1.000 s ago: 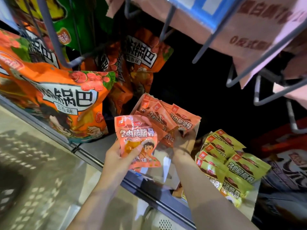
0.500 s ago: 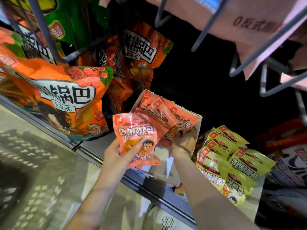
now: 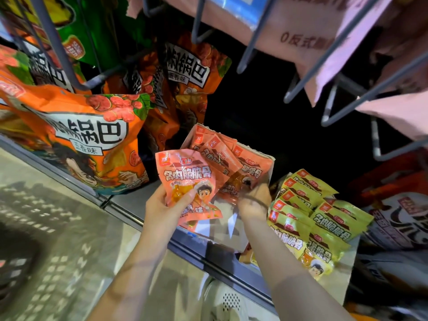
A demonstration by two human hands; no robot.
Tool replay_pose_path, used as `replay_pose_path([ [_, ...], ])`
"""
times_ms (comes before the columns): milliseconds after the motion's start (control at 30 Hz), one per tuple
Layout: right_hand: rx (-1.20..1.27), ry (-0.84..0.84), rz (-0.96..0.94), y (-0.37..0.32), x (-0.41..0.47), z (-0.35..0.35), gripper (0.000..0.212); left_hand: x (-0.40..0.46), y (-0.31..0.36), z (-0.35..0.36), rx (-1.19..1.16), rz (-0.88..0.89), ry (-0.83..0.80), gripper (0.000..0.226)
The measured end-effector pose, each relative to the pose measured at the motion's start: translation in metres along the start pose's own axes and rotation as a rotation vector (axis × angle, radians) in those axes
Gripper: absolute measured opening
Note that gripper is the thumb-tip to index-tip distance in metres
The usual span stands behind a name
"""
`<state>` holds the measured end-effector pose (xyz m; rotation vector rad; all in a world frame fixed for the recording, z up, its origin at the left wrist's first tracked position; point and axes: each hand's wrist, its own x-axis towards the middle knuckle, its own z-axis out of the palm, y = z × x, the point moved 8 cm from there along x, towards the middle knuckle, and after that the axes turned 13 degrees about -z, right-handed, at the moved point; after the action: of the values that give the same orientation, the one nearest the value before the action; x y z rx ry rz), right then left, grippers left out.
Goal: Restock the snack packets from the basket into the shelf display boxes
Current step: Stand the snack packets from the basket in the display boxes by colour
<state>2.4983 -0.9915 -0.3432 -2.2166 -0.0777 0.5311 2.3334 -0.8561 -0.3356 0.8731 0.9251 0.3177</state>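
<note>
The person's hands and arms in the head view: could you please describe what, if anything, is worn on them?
Both forearms are bare, with no sleeves in view. The left hand shows no glove, ring or watch. The right hand is also ungloved; a thin dark band, like a hair tie or cord, circles its wrist. Nothing else worn can be made out.

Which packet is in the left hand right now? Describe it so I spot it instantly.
Find the big orange bag at shelf left; just right of it stands the box of pink packets. The left hand holds one pink packet before that box, the only one facing the camera in full, cartoon child showing.
</note>
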Motion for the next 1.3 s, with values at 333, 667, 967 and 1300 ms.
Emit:
replay_pose_path([
  [333,0.143,-0.102,-0.298,-0.037,-0.021,-0.007,0.014,-0.006,0.012,0.011,0.075,-0.002,-0.004,0.027],
  [667,0.314,-0.47,-0.357,-0.04,-0.054,0.015,0.026,-0.015,0.017,0.032,0.138,0.025,-0.093,0.021],
  [967,0.036,0.127,-0.381,-0.027,-0.039,-0.042,0.04,-0.019,0.028,0.017,0.907,0.413,0.242,0.03],
  [1300,-0.286,-0.027,-0.163,0.016,-0.027,-0.034,0.024,-0.014,-0.012,0.006,1.579,0.496,0.352,0.076],
])
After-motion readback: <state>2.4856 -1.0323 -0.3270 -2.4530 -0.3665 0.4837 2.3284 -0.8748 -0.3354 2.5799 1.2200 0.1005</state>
